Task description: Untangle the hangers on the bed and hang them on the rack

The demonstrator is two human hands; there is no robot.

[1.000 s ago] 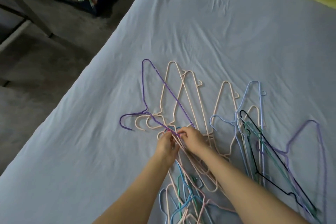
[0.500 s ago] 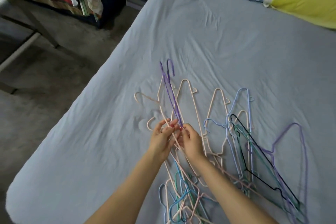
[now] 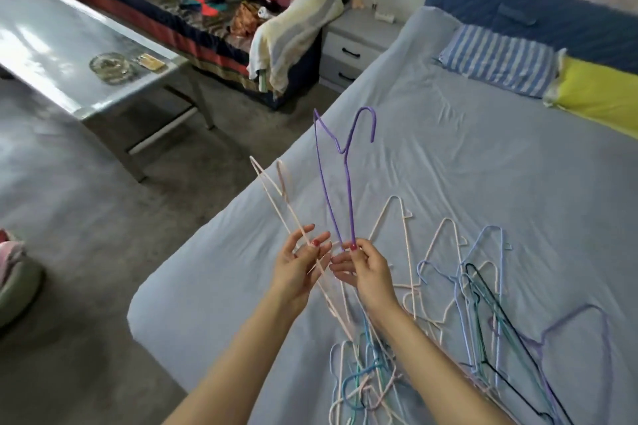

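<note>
My right hand (image 3: pixel 367 272) pinches the bottom of a purple hanger (image 3: pixel 349 179), which stands upright above the bed with its hook on top. Beside it my left hand (image 3: pixel 299 260) pinches a cream hanger (image 3: pixel 276 193), lifted and leaning left. A tangle of blue, cream and teal hangers (image 3: pixel 362 379) lies on the sheet under my forearms. More hangers lie spread to the right: cream ones (image 3: pixel 404 235), a light blue one (image 3: pixel 483 245), a black one (image 3: pixel 500 321) and a lilac one (image 3: pixel 587 338). No rack is in view.
The bed (image 3: pixel 466 148) has a pale blue sheet, with a striped pillow (image 3: pixel 497 59) and a yellow pillow (image 3: pixel 600 93) at its head. A nightstand (image 3: pixel 352 45) stands beside it. A metal table (image 3: pixel 51 45) with an ashtray stands on the left floor.
Both hands have risen off the sheet, lifting the purple and cream hangers upright. The purple one is now apart from the cream one. My view has tilted up toward the room.
</note>
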